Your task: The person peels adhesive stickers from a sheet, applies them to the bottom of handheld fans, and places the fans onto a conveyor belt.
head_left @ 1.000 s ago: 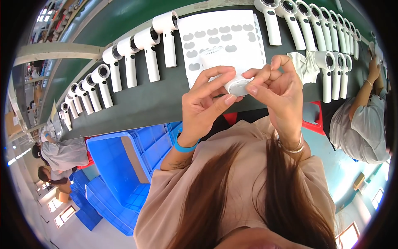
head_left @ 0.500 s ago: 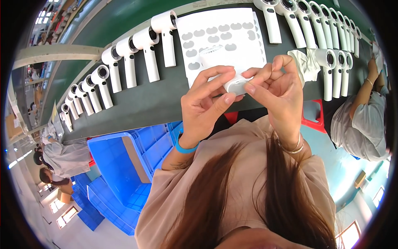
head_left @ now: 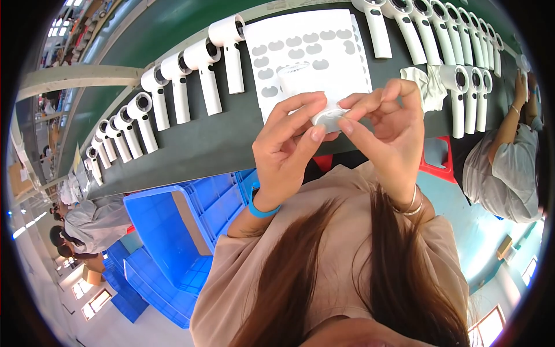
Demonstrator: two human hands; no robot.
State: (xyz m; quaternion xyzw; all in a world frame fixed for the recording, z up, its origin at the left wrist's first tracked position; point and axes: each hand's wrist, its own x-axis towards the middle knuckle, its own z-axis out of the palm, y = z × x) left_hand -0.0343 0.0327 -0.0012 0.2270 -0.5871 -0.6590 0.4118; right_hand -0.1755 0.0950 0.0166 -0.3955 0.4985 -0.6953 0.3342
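A white handheld fan [head_left: 293, 82] lies with its round grilled head over a white sheet of stickers [head_left: 300, 23]. Its handle's end points toward me, and a grey oval face, apparently a sticker [head_left: 329, 122], covers that end. My left hand [head_left: 289, 139] is closed around the end from the left, thumb below and fingers above. From the right, my right hand [head_left: 384, 130] pinches the rim, its thumb tip on the edge of the grey face. White on white hides much of the handle. Rows of grey notched ovals fill parts of the sheet.
White handheld fans [head_left: 208, 75] line the dark table [head_left: 231, 124] on the left, with more fans [head_left: 425, 32] at right. A crumpled white cloth [head_left: 425, 87] lies beside the sheet. Blue crates [head_left: 156, 231] stand at lower left; a red stool [head_left: 439, 165] and a co-worker [head_left: 503, 165] are at right.
Both hands stay at the fan's end with almost the same grip. The grey face is tilted slightly more into view, and the right thumb has shifted slightly left.
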